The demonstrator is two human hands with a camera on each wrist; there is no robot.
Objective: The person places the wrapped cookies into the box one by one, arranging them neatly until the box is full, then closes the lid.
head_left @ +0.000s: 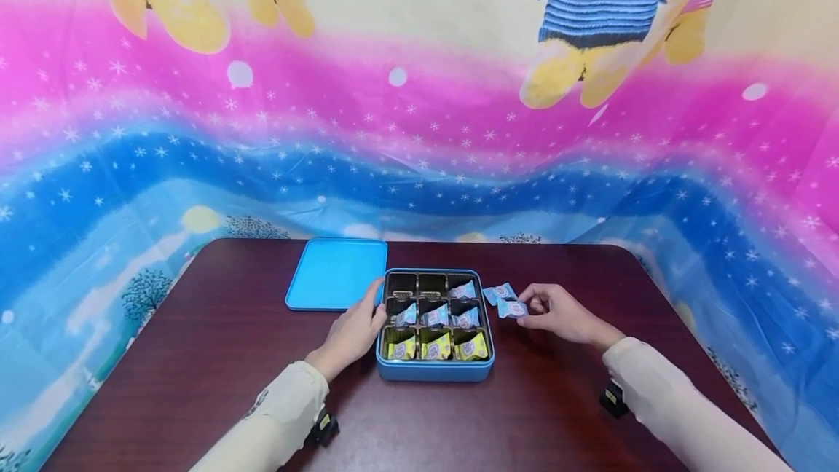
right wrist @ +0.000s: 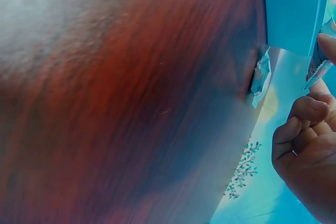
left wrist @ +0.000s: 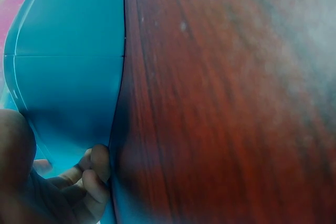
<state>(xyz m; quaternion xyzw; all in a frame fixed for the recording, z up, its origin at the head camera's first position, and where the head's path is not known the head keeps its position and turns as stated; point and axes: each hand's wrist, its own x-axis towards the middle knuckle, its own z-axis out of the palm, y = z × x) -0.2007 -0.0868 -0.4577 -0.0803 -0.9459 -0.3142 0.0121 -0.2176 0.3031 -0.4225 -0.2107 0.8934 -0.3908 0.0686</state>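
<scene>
My left hand [head_left: 350,331] rests against the left side of a blue tin [head_left: 435,371], its fingers along the tin's wall in the left wrist view. A dark divided tray inside shows yellow-wrapped candies [head_left: 435,347] across the front row and blue-wrapped candies [head_left: 435,315] across the middle row. One more blue candy [head_left: 462,290] lies in the back right compartment; the other back compartments show bare dark plastic. Right of the tin, my right hand [head_left: 557,312] pinches a blue-wrapped candy [head_left: 511,309] between thumb and fingers. Just behind it, another blue candy [head_left: 498,293] lies on the table.
A flat blue lid [head_left: 341,275] lies on the dark wooden table [head_left: 524,414], behind and left of the tin. Beyond the table's far edge hangs a colourful printed cloth [head_left: 419,159]. Each sleeve has a small black device [head_left: 613,399] at the wrist.
</scene>
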